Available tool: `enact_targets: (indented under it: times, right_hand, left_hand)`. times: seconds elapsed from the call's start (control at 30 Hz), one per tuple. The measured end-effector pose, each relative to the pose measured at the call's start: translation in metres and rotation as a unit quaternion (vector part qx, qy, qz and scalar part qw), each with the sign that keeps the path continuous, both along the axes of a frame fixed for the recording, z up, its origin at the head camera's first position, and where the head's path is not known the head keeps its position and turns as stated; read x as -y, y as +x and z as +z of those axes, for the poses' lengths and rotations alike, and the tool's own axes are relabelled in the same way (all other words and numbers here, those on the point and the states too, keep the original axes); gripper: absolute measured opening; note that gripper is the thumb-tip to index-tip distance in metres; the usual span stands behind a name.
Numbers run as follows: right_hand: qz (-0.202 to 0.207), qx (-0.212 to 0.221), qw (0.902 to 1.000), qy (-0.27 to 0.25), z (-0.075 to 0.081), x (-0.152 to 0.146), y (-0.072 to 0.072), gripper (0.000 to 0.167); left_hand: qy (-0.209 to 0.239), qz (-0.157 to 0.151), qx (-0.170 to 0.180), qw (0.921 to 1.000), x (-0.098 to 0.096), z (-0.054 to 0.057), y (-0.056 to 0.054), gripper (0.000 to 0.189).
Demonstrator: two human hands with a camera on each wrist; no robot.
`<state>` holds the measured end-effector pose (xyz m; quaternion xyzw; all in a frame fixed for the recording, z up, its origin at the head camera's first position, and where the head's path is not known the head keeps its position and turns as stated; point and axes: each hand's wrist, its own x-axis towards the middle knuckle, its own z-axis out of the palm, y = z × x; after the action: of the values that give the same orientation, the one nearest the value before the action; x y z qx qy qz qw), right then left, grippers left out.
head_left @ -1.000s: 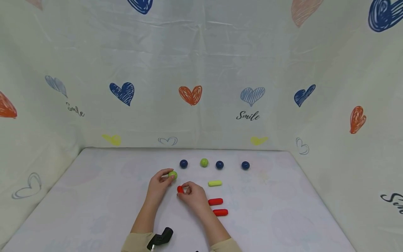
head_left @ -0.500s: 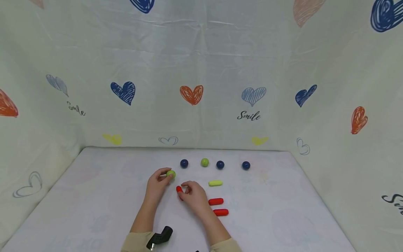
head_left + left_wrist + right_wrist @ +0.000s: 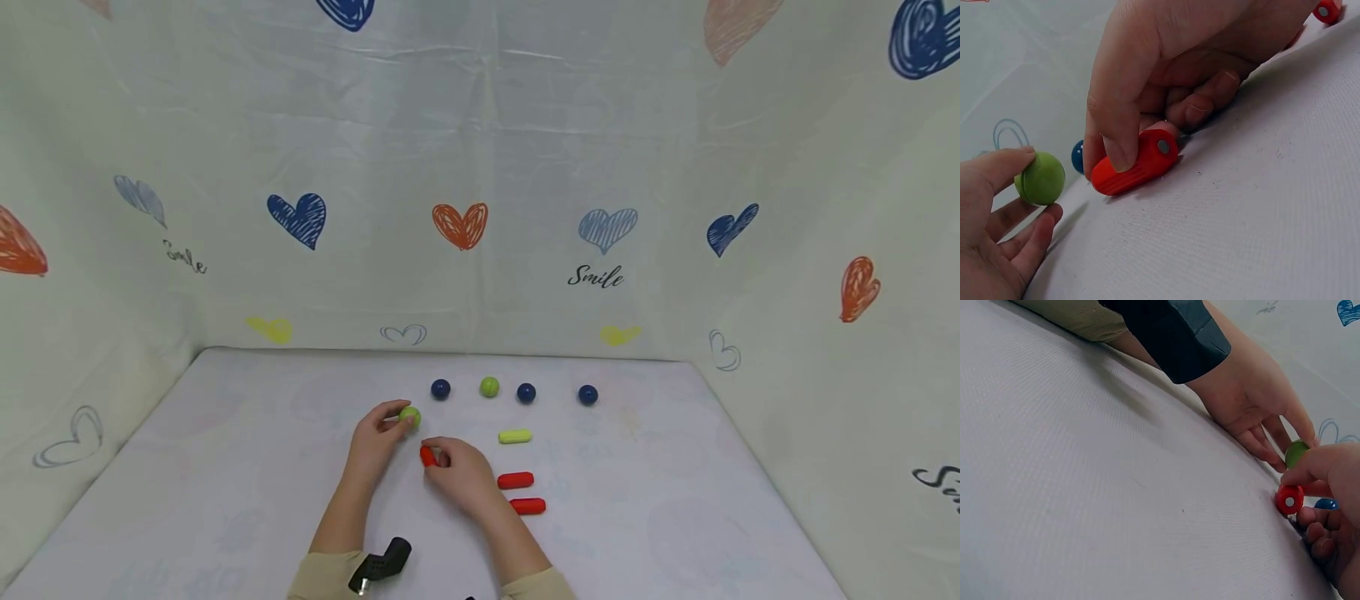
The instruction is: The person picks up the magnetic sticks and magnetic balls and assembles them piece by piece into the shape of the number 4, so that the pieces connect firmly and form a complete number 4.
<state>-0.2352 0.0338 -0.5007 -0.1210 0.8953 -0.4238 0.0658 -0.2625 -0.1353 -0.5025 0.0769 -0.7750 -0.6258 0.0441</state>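
My left hand [image 3: 377, 442] pinches a green ball [image 3: 409, 417] between thumb and fingers, just above the table. Close beside it, my right hand [image 3: 461, 477] holds a short red stick [image 3: 427, 456] by its sides. In the left wrist view a grey metal disc shows on the near end of this red stick [image 3: 1135, 164], and a gap parts it from the green ball [image 3: 1041, 179]. Another such disc [image 3: 1290, 502] faces the right wrist camera. Two more red sticks [image 3: 516, 480] lie right of my right forearm, the nearer one partly covered by it.
Beyond the hands stand three dark blue balls [image 3: 441, 389] and a second green ball [image 3: 490, 387] in a loose row. A yellow-green stick [image 3: 515, 437] lies between that row and the red sticks. A heart-printed cloth [image 3: 480, 283] rises behind the white table [image 3: 645, 500].
My right hand has dropped slightly towards me, and its index finger has come over the top of the red stick. The left hand, still with the green ball, has barely shifted.
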Motion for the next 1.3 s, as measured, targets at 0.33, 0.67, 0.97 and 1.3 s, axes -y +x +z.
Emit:
enact_targets:
  times: [0.33, 0.67, 0.97, 1.3]
  right_hand:
    - [-0.027, 0.019, 0.9982, -0.049, -0.0039, -0.0002, -0.0025, 0.035]
    - [-0.035, 0.026, 0.9964, -0.072, -0.005, -0.0014, -0.0031, 0.037]
    - [-0.025, 0.051, 0.9943, -0.09, -0.0007, -0.0068, -0.0046, 0.038]
    - [-0.016, 0.053, 0.9937, -0.097, 0.0007, -0.0075, -0.004, 0.035]
  left_hand:
    - [-0.058, -0.028, 0.007, 0.9979, -0.003, 0.0002, 0.0019, 0.031]
    - [-0.104, -0.045, 0.0, 0.9936, -0.0036, -0.0053, 0.001, 0.028]
    - [-0.133, -0.052, -0.002, 0.9897, -0.005, -0.0063, -0.0001, 0.029]
    - [-0.145, -0.065, -0.015, 0.9872, -0.0059, -0.0062, -0.0006, 0.027]
